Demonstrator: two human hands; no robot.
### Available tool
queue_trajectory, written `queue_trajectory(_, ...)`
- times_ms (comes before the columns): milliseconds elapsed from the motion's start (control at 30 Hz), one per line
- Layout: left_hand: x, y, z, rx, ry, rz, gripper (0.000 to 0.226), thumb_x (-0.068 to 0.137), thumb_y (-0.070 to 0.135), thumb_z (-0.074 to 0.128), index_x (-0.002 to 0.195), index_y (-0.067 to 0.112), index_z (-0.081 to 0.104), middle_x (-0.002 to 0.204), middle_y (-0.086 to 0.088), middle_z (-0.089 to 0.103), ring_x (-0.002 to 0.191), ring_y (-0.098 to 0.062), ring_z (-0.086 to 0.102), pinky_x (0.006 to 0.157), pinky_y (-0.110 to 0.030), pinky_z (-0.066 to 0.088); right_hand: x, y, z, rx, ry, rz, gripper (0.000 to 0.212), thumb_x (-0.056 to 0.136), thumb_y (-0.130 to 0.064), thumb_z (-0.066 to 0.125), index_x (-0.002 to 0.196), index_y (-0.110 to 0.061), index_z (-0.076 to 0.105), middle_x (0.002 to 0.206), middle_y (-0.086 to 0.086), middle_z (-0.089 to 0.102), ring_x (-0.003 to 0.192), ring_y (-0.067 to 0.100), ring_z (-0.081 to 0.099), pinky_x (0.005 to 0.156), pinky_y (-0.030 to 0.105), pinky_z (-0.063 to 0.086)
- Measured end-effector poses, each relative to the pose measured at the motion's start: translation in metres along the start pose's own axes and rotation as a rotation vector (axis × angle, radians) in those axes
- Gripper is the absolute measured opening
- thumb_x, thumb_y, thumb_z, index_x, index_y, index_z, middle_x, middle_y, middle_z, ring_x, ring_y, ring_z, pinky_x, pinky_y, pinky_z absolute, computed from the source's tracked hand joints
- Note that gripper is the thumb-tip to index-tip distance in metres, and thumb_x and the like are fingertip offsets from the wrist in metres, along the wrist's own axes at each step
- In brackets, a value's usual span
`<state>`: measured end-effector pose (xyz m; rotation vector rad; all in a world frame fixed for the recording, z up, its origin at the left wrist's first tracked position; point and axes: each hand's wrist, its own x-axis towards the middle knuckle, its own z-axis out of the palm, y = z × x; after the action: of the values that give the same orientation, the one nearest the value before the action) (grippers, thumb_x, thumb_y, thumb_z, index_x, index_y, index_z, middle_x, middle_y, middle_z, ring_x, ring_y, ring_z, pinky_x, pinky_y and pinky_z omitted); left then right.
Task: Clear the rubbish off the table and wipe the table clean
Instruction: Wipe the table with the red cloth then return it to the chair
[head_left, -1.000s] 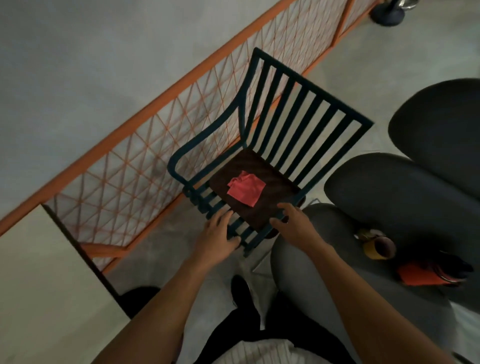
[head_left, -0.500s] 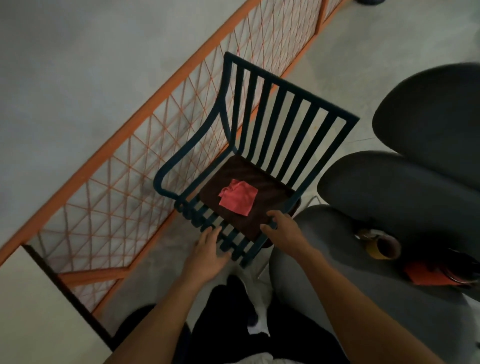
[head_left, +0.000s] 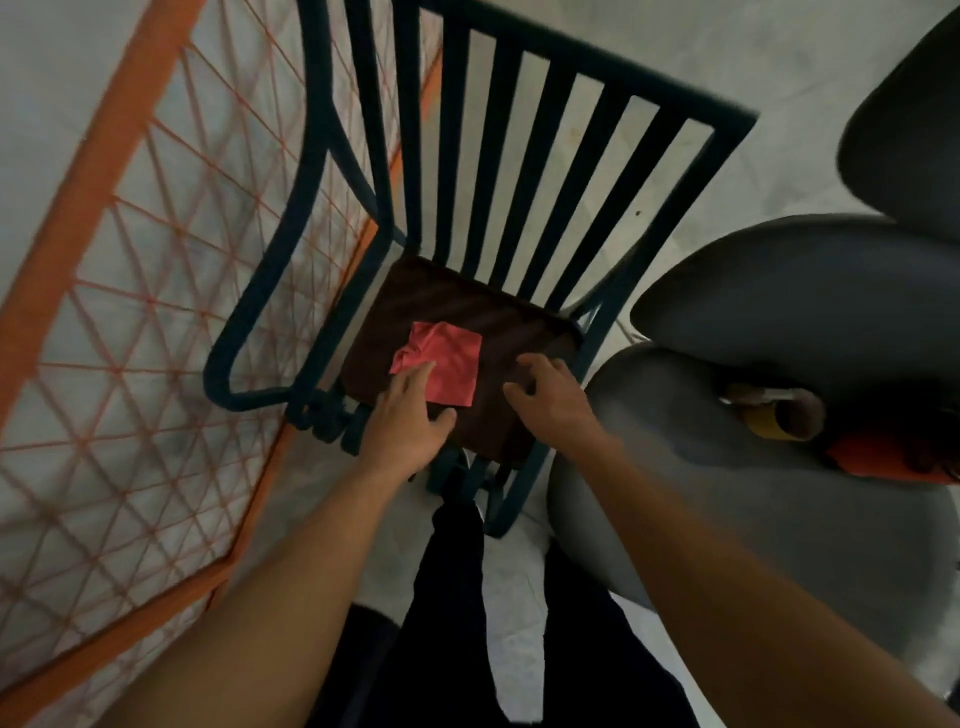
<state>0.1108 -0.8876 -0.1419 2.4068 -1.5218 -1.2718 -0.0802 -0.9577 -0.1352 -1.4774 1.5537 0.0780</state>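
A crumpled red cloth (head_left: 447, 364) lies on the dark brown seat (head_left: 498, 332) of a dark green slatted chair (head_left: 550, 171). My left hand (head_left: 410, 415) reaches over the seat's front edge, its straight fingertips touching the cloth's near left corner. My right hand (head_left: 550, 392) hovers over the right side of the seat, fingers loosely curled and holding nothing. A grey rounded table (head_left: 701, 499) sits at the right with a yellow cup (head_left: 779, 415) lying on its side and an orange piece of rubbish (head_left: 872, 452) beside it.
An orange lattice fence (head_left: 156, 322) runs along the left behind the chair. More grey rounded surfaces (head_left: 810, 291) overlap at the right. My dark trouser legs (head_left: 457, 597) stand on the pale floor between chair and table.
The view has come closer to the chair. Both hands moved from the seat's front edge onto the seat, the left one now touching the red cloth.
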Motion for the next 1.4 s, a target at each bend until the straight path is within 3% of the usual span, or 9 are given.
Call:
queue_trajectory(167, 0.064, -0.028, 0.006, 0.04, -0.064, 0.028, 0.077, 0.095, 0.044, 0.06, 0.157, 0.034, 0.016, 0.162, -0.001, 0.023, 0.143, -0.033, 0.032, 0.111, -0.053, 0.038, 0.053, 0.003, 0.037, 0.044, 0.024, 0.064, 0.052, 0.096, -0.035, 0.056, 0.143, -0.019, 0.044, 0.138, 0.008, 0.042, 0.115, 0.028, 0.055, 0.094, 0.034, 0.046)
queue_trajectory(433, 0.162, -0.057, 0.033, 0.086, -0.034, 0.017, 0.068, 0.096, 0.044, 0.059, 0.153, 0.036, 0.022, 0.159, -0.001, 0.026, 0.14, -0.033, 0.036, 0.108, -0.051, 0.04, 0.14, 0.023, 0.083, 0.029, 0.07, 0.081, 0.053, 0.095, -0.031, 0.055, 0.144, -0.018, 0.042, 0.143, 0.011, 0.037, 0.118, 0.035, 0.054, 0.094, 0.04, 0.046)
queue_trajectory(633, 0.208, -0.069, 0.067, 0.125, 0.0, 0.019, 0.07, 0.101, 0.042, 0.052, 0.159, 0.03, 0.015, 0.167, -0.003, 0.009, 0.147, -0.037, 0.026, 0.109, -0.053, 0.039, 0.205, 0.035, 0.116, 0.036, 0.139, 0.068, 0.053, 0.096, -0.031, 0.052, 0.146, -0.019, 0.04, 0.142, 0.008, 0.038, 0.116, 0.03, 0.055, 0.082, 0.029, 0.04)
queue_trajectory(733, 0.219, -0.075, 0.075, 0.153, 0.051, 0.031, 0.07, 0.1, 0.039, 0.053, 0.159, 0.026, 0.018, 0.164, -0.009, 0.02, 0.145, -0.038, 0.03, 0.104, -0.052, 0.043, 0.223, 0.037, 0.132, 0.015, 0.119, 0.054, 0.054, 0.094, -0.032, 0.053, 0.146, -0.023, 0.04, 0.138, 0.008, 0.041, 0.115, 0.029, 0.055, 0.086, 0.037, 0.046)
queue_trajectory(933, 0.232, -0.084, 0.08, 0.23, 0.084, 0.019, 0.061, 0.102, 0.039, 0.049, 0.156, 0.02, 0.028, 0.148, -0.011, 0.037, 0.132, -0.035, 0.041, 0.092, -0.048, 0.048, 0.235, 0.04, 0.153, -0.092, 0.077, 0.093, 0.051, 0.095, -0.034, 0.053, 0.144, -0.025, 0.042, 0.139, 0.009, 0.042, 0.118, 0.029, 0.052, 0.088, 0.042, 0.049)
queue_trajectory(1133, 0.23, -0.092, 0.073, 0.268, 0.076, 0.023, 0.037, 0.101, 0.035, 0.05, 0.134, 0.02, 0.052, 0.136, -0.01, 0.045, 0.125, -0.033, 0.044, 0.086, -0.045, 0.049, 0.229, 0.037, 0.158, -0.109, 0.125, 0.061, 0.029, 0.097, -0.035, 0.05, 0.119, -0.023, 0.065, 0.118, 0.004, 0.053, 0.105, 0.024, 0.055, 0.076, 0.034, 0.044)
queue_trajectory(1267, 0.208, -0.098, 0.065, 0.204, 0.084, 0.042, 0.034, 0.101, 0.033, 0.049, 0.132, 0.019, 0.053, 0.138, -0.006, 0.041, 0.124, -0.03, 0.042, 0.09, -0.044, 0.051, 0.202, 0.027, 0.149, -0.078, 0.122, 0.081, 0.024, 0.092, -0.031, 0.052, 0.111, -0.023, 0.064, 0.109, 0.0, 0.06, 0.095, 0.023, 0.061, 0.078, 0.036, 0.05)
queue_trajectory(1400, 0.169, -0.099, 0.055, 0.121, 0.122, 0.059, 0.027, 0.1, 0.028, 0.05, 0.125, 0.022, 0.054, 0.135, 0.0, 0.05, 0.128, -0.025, 0.043, 0.098, -0.039, 0.046, 0.157, 0.017, 0.134, -0.023, 0.101, 0.068, 0.021, 0.091, -0.025, 0.052, 0.109, -0.025, 0.063, 0.095, -0.004, 0.068, 0.08, 0.017, 0.065, 0.073, 0.036, 0.057)
